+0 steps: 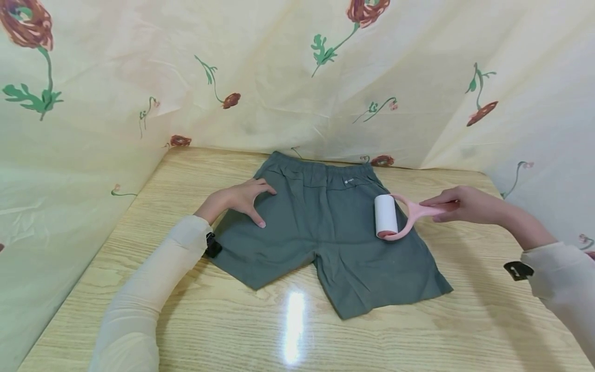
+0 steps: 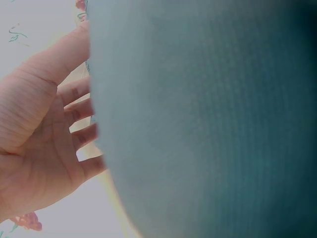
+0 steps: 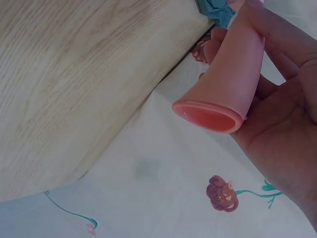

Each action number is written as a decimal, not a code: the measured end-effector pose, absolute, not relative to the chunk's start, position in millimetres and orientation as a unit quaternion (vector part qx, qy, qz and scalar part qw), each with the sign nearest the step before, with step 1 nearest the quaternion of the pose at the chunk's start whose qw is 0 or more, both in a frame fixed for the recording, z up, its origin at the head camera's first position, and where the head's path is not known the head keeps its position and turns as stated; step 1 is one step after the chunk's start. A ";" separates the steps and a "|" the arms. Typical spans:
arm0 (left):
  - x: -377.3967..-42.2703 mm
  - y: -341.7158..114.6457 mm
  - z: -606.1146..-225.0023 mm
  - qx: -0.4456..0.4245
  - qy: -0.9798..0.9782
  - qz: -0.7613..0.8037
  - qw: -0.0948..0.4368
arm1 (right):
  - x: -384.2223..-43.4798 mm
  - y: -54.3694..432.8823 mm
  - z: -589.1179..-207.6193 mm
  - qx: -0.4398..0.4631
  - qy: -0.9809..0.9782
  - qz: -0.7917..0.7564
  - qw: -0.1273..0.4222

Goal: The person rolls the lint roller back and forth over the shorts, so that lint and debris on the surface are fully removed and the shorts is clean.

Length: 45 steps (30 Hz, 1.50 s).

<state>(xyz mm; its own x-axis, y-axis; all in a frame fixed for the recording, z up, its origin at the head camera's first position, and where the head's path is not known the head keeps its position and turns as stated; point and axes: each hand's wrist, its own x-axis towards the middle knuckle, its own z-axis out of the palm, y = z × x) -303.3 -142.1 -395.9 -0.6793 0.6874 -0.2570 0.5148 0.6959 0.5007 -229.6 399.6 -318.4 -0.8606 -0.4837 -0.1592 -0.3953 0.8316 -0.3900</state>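
Note:
A pair of dark grey-green shorts (image 1: 297,222) lies spread out, waistband at the far side and legs toward me. My left hand (image 1: 241,199) rests on its left side, thumb and fingers spread apart. In the left wrist view, blurred blue-green cloth (image 2: 198,119) fills most of the frame and hides the fingertips of that hand (image 2: 44,134). My right hand (image 1: 474,206) grips the pink handle of a lint roller (image 1: 385,214). The roller's white cylinder overlaps the right side of the shorts. In the right wrist view, the handle's hollow end (image 3: 213,116) points toward the camera.
The shorts lie on a light wooden table (image 1: 260,336), which reflects a bright strip of light near its front. Pale floral cloth (image 1: 279,77) hangs behind the table and along both sides. The waistband reaches almost to the table's back edge.

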 end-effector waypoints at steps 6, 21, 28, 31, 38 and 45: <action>-302.2 -142.0 -394.5 0.335 0.894 0.200 0.219 | -233.1 392.8 -319.7 -0.265 0.942 -0.177 0.102; -302.5 -139.7 -392.3 0.335 0.896 0.188 0.223 | -240.7 350.9 -327.6 -0.299 0.923 -0.222 0.095; -303.0 -140.2 -393.0 0.332 0.897 0.190 0.224 | -243.3 335.5 -331.6 -0.301 0.921 -0.229 0.091; -302.3 -140.5 -392.2 0.330 0.897 0.191 0.224 | -243.9 327.6 -332.3 -0.301 0.921 -0.230 0.094; -302.6 -141.8 -393.1 0.328 0.896 0.196 0.225 | -247.0 311.1 -335.9 -0.270 0.926 -0.237 0.116; -304.1 -141.9 -394.7 0.328 0.896 0.197 0.224 | -251.7 297.2 -339.4 -0.274 0.926 -0.237 0.108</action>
<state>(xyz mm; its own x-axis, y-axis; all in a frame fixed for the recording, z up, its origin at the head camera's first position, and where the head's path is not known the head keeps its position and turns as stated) -304.1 -141.9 -394.7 -0.6838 0.6768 -0.2728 0.4999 0.7068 0.5006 -251.7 297.2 -339.4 -0.8267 -0.5583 -0.0696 -0.4562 0.7376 -0.4979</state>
